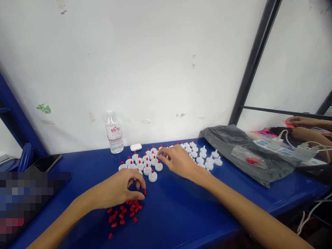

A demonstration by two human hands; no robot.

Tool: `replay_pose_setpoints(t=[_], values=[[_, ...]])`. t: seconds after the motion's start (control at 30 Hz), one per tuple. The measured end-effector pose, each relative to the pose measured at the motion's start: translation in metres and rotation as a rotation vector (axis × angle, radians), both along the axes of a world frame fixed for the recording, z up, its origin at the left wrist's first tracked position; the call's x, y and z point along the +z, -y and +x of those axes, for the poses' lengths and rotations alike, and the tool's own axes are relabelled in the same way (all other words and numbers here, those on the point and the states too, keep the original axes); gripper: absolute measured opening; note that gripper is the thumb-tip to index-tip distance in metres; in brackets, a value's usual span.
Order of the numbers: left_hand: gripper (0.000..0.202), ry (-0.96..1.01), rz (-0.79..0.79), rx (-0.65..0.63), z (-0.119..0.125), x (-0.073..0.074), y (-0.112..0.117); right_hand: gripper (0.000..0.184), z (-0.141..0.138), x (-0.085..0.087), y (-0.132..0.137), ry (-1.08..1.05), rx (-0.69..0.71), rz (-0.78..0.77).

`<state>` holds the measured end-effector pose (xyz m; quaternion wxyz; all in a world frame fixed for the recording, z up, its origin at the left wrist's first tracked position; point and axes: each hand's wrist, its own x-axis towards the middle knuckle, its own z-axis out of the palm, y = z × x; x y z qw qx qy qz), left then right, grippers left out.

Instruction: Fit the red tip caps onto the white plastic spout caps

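Caps [122, 222], small red plastic cylinders, lie loose on the blue table [181, 214], just nearer the body than the left hand [116, 188]; its thumb and finger pinch one red cap [145, 192]; round white plastic lids [153, 177] stand nozzle-up, beyond and rightward of it; the right hand [178, 160] bends its fingers over them; whether it grips one, I cannot tell.

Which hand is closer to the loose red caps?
Left. The left hand is at the far edge of the loose red caps; the right hand is farther, by the white lids.
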<state>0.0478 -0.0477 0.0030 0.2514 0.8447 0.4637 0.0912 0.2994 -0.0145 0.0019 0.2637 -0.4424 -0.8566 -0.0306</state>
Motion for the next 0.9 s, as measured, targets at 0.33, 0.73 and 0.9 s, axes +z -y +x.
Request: replay_pose_setpoints(t=[0.33, 0.73, 0.9], values=[[0.018, 0.026, 0.016, -0.018, 0.01, -0.01, 0.0, 0.013, 0.027, 0.0, -0.025, 0.063, -0.248, -0.166], [0.021, 0.012, 0.09, 0.024, 0.018, -0.01, 0.003, 0.007, 0.016, -0.007, -0.019, -0.06, -0.113, -0.096], [0.022, 0.011, 0.098, 0.02, 0.019, -0.013, -0.001, 0.009, 0.006, -0.006, -0.009, -0.061, -0.007, -0.028]])
